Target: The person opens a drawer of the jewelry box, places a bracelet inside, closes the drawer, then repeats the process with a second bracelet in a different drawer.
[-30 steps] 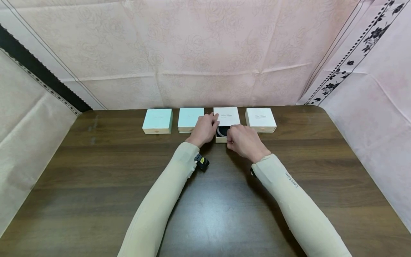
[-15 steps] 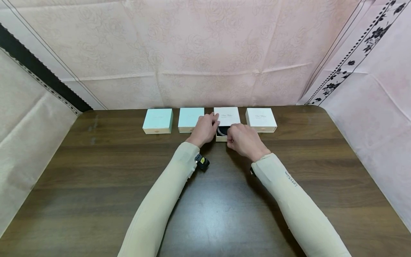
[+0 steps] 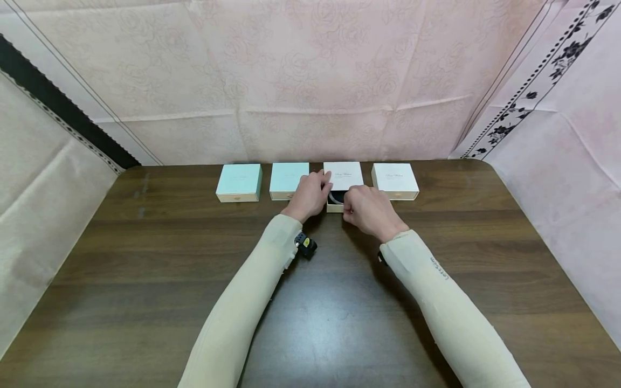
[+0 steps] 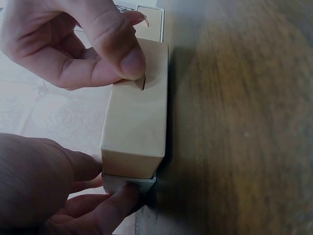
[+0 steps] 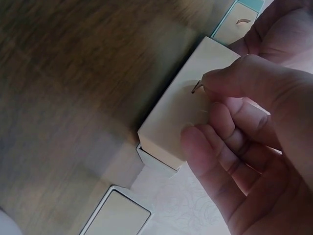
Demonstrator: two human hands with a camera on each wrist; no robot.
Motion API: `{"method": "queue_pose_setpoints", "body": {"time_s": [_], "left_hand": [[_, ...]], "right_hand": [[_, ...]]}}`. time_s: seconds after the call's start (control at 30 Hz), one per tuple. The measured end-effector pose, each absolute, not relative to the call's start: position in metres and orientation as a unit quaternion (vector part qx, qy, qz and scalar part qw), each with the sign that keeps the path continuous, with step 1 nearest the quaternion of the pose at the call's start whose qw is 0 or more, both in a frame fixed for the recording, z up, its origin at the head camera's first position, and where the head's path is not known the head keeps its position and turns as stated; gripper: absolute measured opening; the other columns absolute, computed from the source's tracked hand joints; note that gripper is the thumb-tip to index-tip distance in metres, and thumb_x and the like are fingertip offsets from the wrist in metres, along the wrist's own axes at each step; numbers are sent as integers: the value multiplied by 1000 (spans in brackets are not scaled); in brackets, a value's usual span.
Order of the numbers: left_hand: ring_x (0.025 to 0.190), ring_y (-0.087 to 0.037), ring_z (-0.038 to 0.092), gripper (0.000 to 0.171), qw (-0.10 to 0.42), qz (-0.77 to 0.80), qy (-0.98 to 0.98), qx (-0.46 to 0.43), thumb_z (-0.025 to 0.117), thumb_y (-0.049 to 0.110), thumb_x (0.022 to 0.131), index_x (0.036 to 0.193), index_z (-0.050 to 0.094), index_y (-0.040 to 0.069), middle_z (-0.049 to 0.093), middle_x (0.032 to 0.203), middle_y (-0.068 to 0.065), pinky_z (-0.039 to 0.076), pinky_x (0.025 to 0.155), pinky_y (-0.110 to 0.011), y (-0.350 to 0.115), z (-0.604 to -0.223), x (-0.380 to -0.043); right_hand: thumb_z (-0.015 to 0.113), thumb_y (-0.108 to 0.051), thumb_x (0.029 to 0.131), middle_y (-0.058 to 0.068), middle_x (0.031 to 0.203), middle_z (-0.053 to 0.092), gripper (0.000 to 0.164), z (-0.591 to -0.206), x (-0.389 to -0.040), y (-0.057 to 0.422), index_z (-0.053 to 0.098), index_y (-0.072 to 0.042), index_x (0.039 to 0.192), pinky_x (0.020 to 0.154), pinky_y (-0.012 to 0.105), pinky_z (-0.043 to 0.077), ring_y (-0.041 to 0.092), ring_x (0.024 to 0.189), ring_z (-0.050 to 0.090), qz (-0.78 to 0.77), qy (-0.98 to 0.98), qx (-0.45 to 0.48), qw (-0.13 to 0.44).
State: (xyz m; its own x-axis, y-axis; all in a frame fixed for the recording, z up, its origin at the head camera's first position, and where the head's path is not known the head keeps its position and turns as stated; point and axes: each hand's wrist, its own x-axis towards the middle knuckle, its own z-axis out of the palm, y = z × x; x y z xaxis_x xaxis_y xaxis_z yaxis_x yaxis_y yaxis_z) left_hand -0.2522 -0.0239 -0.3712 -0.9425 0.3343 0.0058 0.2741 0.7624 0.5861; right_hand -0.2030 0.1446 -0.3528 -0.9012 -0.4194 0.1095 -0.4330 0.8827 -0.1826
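In the head view, the white drawer box [image 3: 343, 175] stands third from the left, its cream drawer [image 4: 134, 122] partly out. A dark interior with a pale curved item [image 3: 335, 198] shows inside the drawer; the rest is hidden by a hand. My right hand [image 3: 371, 213] pinches the small pull tab [image 5: 196, 87] on the drawer's front between thumb and finger. At the box's left side, my left hand [image 3: 309, 195] holds the outer sleeve [image 4: 124, 185], thumb and fingers at its edges.
Two mint-green boxes [image 3: 239, 183] [image 3: 289, 177] stand left of the white drawer box, one partly behind my left hand. Another white box [image 3: 395, 181] stands at the right. All line the back edge of the brown wooden table [image 3: 310, 312], before a pale patterned cloth [image 3: 310, 81].
The drawer has slid a little further back into its sleeve, and my right hand has shifted slightly away from me with it. My left hand has kept its place on the sleeve.
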Motion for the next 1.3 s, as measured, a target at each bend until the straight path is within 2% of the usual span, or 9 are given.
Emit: {"method": "queue_pose_setpoints", "body": {"time_s": [0.33,0.47,0.7,0.93,1.3], "left_hand": [[152,-36,32,46,62,314,934,158,43,23,111,155,41,10,35,164,-18,44,113,-40,-22,-371,-251],[152,-36,33,46,59,315,934,160,43,23,111,155,42,9,36,163,-19,44,114,-41,-23,-372,-250],[152,-36,32,45,59,316,933,161,43,22,111,155,43,9,35,164,-19,47,108,-40,-23,-372,-250],[152,-35,33,46,56,311,936,153,44,23,111,155,42,10,36,164,-18,41,117,-41,-23,-371,-251],[151,-34,35,45,53,311,936,158,44,22,111,155,43,9,36,163,-18,42,116,-41,-24,-371,-252]], "right_hand": [[72,-5,80,-5,75,67,24,-354,-206,146,69,-20,61,64,43,54,16,68,62,103,-972,209,29],[72,-5,80,-5,76,69,23,-354,-207,146,71,-19,63,65,44,55,16,69,63,104,-972,209,29],[71,-4,80,-5,75,68,23,-354,-209,145,71,-19,62,61,42,53,16,67,61,106,-971,210,33],[69,-3,79,-6,70,64,27,-354,-212,144,67,-19,58,59,40,50,16,65,57,108,-972,208,34],[68,-3,81,-6,70,65,25,-353,-215,144,69,-18,61,60,39,51,15,66,56,111,-972,204,26]]}}
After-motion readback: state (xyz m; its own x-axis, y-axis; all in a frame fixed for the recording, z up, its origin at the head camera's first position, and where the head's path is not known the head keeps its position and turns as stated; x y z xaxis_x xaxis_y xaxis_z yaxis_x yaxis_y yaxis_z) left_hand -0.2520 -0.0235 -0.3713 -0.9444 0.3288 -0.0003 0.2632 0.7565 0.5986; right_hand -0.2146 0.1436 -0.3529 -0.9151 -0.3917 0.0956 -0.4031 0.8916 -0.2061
